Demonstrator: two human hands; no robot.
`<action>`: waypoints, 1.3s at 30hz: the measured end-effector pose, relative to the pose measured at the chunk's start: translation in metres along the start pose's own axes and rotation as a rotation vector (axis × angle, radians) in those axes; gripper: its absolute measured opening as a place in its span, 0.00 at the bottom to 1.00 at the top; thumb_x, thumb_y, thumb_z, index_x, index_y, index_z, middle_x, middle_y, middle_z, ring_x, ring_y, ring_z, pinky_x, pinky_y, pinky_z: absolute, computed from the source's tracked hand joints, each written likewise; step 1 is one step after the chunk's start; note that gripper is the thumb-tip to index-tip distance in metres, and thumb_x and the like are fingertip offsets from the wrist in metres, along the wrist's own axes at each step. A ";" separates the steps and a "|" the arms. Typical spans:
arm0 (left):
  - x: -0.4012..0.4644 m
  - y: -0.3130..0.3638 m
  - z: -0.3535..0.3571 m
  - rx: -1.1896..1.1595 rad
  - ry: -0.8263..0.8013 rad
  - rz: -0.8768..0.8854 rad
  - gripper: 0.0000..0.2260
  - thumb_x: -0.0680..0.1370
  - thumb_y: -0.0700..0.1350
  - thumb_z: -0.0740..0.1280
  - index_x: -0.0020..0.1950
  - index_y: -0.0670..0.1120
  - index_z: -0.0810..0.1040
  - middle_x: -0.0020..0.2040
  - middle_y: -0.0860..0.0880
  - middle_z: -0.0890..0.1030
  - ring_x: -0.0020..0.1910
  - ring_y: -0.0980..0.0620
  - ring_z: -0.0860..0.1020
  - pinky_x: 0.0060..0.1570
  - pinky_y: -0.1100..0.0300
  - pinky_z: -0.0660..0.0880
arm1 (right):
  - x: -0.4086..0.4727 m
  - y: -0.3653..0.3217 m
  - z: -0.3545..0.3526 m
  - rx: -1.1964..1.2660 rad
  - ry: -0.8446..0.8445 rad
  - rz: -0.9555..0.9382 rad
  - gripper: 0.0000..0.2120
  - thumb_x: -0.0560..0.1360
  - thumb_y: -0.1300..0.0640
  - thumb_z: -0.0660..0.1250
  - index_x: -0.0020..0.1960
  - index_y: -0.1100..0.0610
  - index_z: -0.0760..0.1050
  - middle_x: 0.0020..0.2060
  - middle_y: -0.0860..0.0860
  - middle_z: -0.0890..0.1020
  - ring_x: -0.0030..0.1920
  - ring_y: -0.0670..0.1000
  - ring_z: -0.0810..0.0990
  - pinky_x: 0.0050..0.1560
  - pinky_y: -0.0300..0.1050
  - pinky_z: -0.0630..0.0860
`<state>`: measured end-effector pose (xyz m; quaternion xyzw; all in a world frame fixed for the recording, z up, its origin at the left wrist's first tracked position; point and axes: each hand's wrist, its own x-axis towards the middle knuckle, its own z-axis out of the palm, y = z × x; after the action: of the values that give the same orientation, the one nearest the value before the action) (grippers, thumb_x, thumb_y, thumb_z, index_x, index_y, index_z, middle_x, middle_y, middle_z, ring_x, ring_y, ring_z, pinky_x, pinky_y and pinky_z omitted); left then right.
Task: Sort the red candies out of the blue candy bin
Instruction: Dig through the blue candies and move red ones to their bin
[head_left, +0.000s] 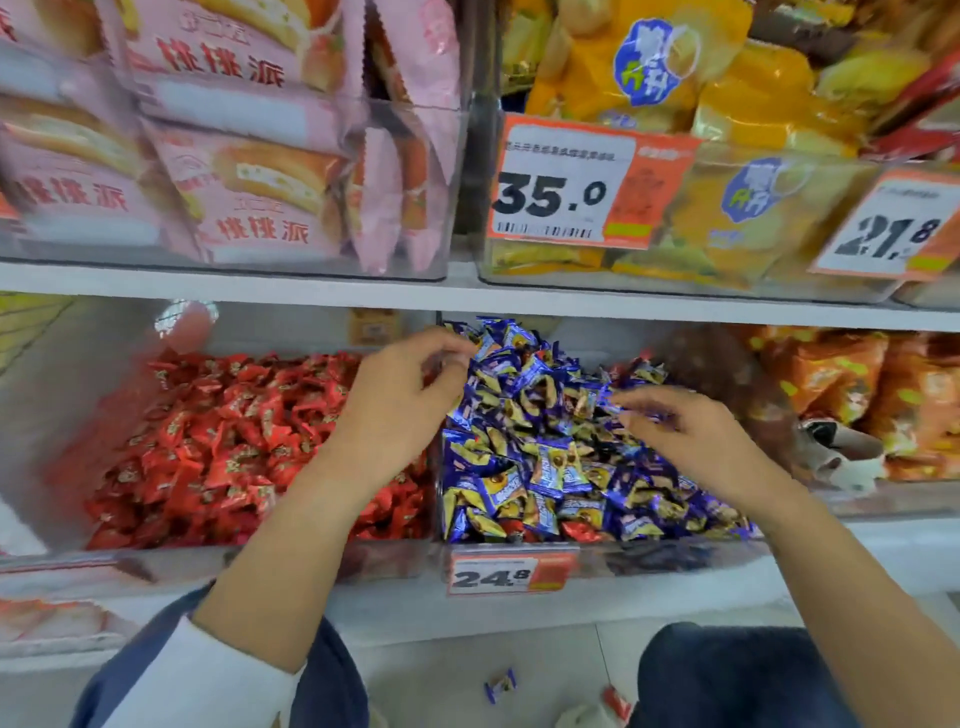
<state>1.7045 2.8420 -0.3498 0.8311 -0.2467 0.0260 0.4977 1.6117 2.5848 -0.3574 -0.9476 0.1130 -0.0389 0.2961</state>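
The blue candy bin (675, 558) is a clear box heaped with blue-and-gold wrapped candies (545, 457). A red candy (579, 531) lies among them at the front wall, and another reddish one (625, 367) shows near the back. To its left, the neighbouring bin holds the red candies (234, 441). My left hand (405, 395) hovers at the blue heap's upper left edge, fingers loosely curled, with nothing visible in them. My right hand (691, 436) reaches leftwards over the heap, its blurred fingers stretched out and touching blue wrappers.
An orange price tag reading 24.8 (511, 574) hangs on the blue bin's front. Orange snack bags (841, 384) fill the bin to the right. The shelf above (311, 283) carries pink and yellow packs. On the floor lie a blue candy (500, 685) and a red candy (615, 701).
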 end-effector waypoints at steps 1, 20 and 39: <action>0.001 0.004 0.009 0.060 -0.038 0.031 0.08 0.78 0.42 0.64 0.52 0.52 0.80 0.46 0.58 0.81 0.42 0.66 0.76 0.47 0.75 0.69 | 0.002 0.005 -0.004 0.017 0.009 0.019 0.12 0.77 0.53 0.65 0.59 0.51 0.78 0.54 0.45 0.81 0.56 0.44 0.77 0.55 0.37 0.70; 0.034 0.008 0.084 0.861 -0.543 0.074 0.22 0.81 0.56 0.53 0.74 0.51 0.59 0.77 0.50 0.55 0.74 0.48 0.59 0.71 0.52 0.58 | 0.125 0.040 0.007 -0.015 -0.196 0.330 0.25 0.82 0.45 0.47 0.72 0.58 0.65 0.73 0.57 0.64 0.71 0.57 0.64 0.67 0.45 0.60; 0.039 0.012 0.061 0.652 -0.242 -0.002 0.20 0.82 0.51 0.54 0.70 0.43 0.59 0.58 0.43 0.74 0.52 0.44 0.76 0.42 0.58 0.66 | 0.102 0.003 0.019 0.343 -0.405 0.272 0.30 0.77 0.32 0.43 0.76 0.41 0.47 0.76 0.42 0.51 0.76 0.47 0.49 0.73 0.53 0.46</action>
<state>1.7215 2.7711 -0.3599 0.9436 -0.2821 0.0041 0.1732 1.7131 2.5687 -0.3741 -0.8484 0.1693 0.1724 0.4710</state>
